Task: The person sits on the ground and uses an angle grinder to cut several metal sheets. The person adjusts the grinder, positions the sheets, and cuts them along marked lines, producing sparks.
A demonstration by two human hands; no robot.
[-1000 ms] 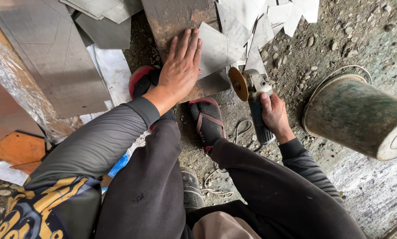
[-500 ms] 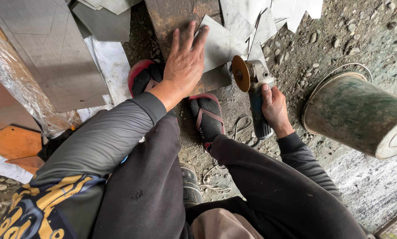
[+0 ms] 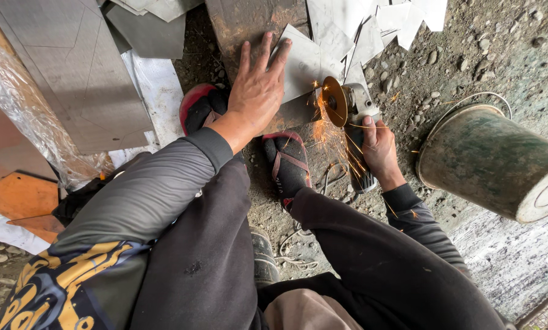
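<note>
**Cutting sheet metal with a grinder, sparks flying**

At nine o'clock lie large grey sheets (image 3: pixel 72 73) and an orange board (image 3: pixel 18 197) under clear plastic wrap (image 3: pixel 23 116). Moving right, the left hand (image 3: pixel 257 91) lies flat, fingers spread, pressing a small metal piece (image 3: pixel 304 61) down onto a rusty plate (image 3: pixel 249 24) at twelve o'clock; it clamps by weight and grips nothing. Below it two sandalled feet (image 3: pixel 286 162) sit beside the plate.

Just right of the piece, the right hand (image 3: pixel 378 146) is wrapped tight round the body of an angle grinder (image 3: pixel 350 116), whose disc (image 3: pixel 334 101) meets the piece's lower right edge. Sparks (image 3: pixel 326 137) spray toward six o'clock, so I judge the cut to be under way (not merely lined up). The next move would seem to call for steady feed along the line, with the flat hand kept well off the disc and the piece held from chattering.

At three o'clock a green bucket (image 3: pixel 494 162) lies tipped on gravel; offcuts (image 3: pixel 396 18) pile at one o'clock.

Count: two hands, two feet, one grinder, one disc, one bucket, one piece being cut, one rusty plate. The offcuts overlap too much to number.
</note>
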